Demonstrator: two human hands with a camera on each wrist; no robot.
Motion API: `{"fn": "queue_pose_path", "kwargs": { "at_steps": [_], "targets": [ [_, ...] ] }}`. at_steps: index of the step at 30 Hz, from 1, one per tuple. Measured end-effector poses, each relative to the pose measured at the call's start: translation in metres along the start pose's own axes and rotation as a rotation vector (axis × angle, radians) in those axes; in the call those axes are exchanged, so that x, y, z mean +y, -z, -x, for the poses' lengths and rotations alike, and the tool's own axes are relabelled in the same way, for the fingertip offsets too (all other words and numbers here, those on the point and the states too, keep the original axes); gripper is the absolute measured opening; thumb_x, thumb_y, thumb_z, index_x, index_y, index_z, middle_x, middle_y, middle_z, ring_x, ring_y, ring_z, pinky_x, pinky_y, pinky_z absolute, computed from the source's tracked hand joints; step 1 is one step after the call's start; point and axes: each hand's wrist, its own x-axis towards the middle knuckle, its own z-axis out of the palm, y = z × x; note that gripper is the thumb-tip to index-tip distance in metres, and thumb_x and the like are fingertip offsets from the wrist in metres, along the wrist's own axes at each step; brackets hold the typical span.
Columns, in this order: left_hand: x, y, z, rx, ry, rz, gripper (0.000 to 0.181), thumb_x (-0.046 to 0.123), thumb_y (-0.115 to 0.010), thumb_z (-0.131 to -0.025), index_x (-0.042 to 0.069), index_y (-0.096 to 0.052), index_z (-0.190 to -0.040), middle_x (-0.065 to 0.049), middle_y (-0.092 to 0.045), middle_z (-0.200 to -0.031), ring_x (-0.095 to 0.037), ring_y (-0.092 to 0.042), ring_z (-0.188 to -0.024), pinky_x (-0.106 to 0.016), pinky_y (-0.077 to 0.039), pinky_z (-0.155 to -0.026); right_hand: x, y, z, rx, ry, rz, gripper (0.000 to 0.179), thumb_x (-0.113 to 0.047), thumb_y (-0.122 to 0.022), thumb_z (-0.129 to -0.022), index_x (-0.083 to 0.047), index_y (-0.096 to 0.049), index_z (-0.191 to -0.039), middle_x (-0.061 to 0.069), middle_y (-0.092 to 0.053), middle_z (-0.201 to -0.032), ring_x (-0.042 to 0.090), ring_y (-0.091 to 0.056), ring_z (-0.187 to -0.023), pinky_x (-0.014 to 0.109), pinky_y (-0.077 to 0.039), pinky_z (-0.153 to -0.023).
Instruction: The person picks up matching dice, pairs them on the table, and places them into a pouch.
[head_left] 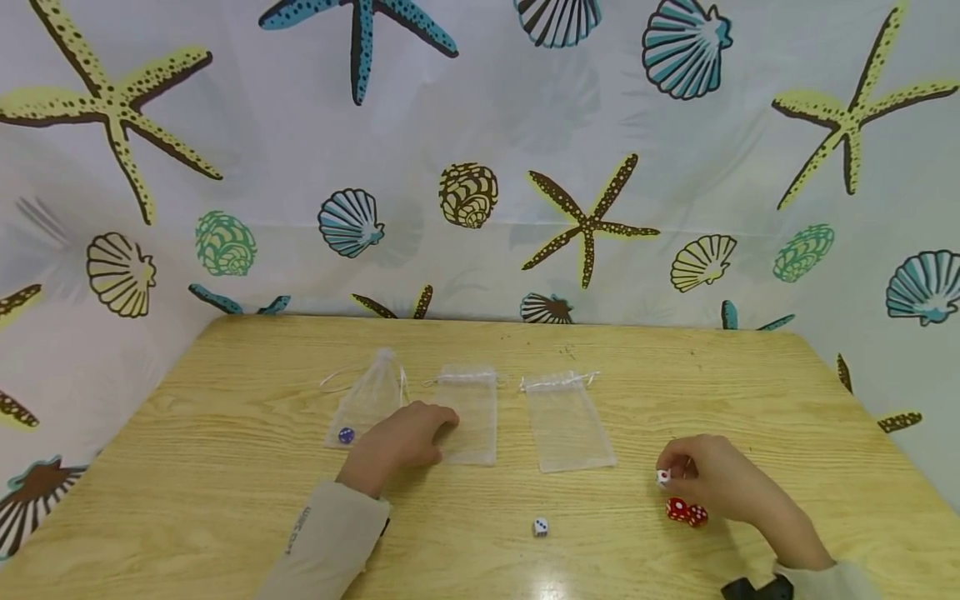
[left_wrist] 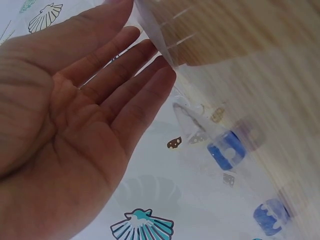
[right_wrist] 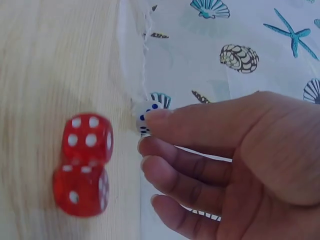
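My left hand [head_left: 401,442] reaches over the left edge of the middle sheer drawstring bag [head_left: 472,425]. Its fingers are nearly straight in the left wrist view, with the fingertips by the bag's edge. Between thumb and fingertips, my right hand [head_left: 712,479] pinches a white die [right_wrist: 149,116] just above the table. Two red dice [right_wrist: 87,139] lie side by side below that hand. Another white die [head_left: 540,527] rests near the front middle. In the left sheer bag [head_left: 375,392] are blue dice [left_wrist: 227,151]; the left wrist view shows two.
A third sheer bag [head_left: 572,429] lies flat right of the middle one, its drawstring end toward the back. The wooden table [head_left: 225,483] meets a white cloth [head_left: 465,275] printed with shells and starfish at the back and sides.
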Motion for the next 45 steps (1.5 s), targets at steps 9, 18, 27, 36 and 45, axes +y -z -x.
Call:
{"fn": "queue_pose_path", "kwargs": {
  "at_steps": [9, 18, 27, 36, 45],
  "targets": [
    [0.001, 0.002, 0.002, 0.002, 0.019, 0.025, 0.043, 0.001, -0.071, -0.082, 0.004, -0.060, -0.124, -0.014, -0.062, -0.123, -0.032, -0.056, -0.115, -0.045, -0.046, -0.096, -0.023, -0.018, -0.006, 0.014, 0.081, 0.006, 0.004, -0.009, -0.069, -0.085, -0.010, -0.066, -0.087, -0.008, -0.058, -0.074, 0.000, -0.047, -0.066, 0.020, -0.043, -0.058],
    [0.002, 0.005, 0.003, 0.010, -0.001, 0.000, 0.041, 0.000, -0.071, -0.081, 0.004, -0.061, -0.121, -0.013, -0.063, -0.117, -0.030, -0.058, -0.109, -0.044, -0.047, -0.092, -0.047, -0.047, -0.016, 0.030, 0.182, 0.001, 0.009, -0.004, -0.067, -0.084, -0.013, -0.066, -0.083, -0.010, -0.057, -0.073, -0.002, -0.045, -0.065, 0.018, -0.044, -0.058],
    [0.003, 0.010, 0.005, 0.013, 0.000, -0.011, 0.039, -0.001, -0.071, -0.081, 0.004, -0.061, -0.118, -0.013, -0.064, -0.115, -0.028, -0.059, -0.105, -0.043, -0.048, -0.089, -0.066, -0.069, -0.024, 0.017, 0.173, -0.008, 0.007, -0.010, -0.070, -0.084, -0.016, -0.066, -0.081, -0.012, -0.057, -0.073, -0.003, -0.046, -0.067, 0.018, -0.043, -0.060],
    [-0.003, 0.005, 0.004, 0.021, -0.008, 0.007, 0.042, -0.001, -0.070, -0.082, 0.002, -0.060, -0.122, -0.016, -0.062, -0.122, -0.034, -0.056, -0.115, -0.046, -0.046, -0.096, -0.072, -0.079, -0.027, -0.005, 0.185, -0.025, 0.009, -0.005, -0.069, -0.082, -0.014, -0.067, -0.083, -0.011, -0.056, -0.072, -0.003, -0.045, -0.065, 0.017, -0.042, -0.057],
    [-0.002, -0.003, 0.000, 0.039, -0.030, 0.027, 0.039, -0.001, -0.070, -0.082, 0.000, -0.061, -0.120, -0.016, -0.062, -0.123, -0.033, -0.056, -0.116, -0.045, -0.046, -0.097, -0.069, -0.080, -0.024, -0.022, 0.173, -0.032, 0.014, -0.002, -0.070, -0.079, -0.013, -0.066, -0.085, -0.011, -0.053, -0.070, -0.001, -0.044, -0.063, 0.017, -0.040, -0.055]
  ]
}}
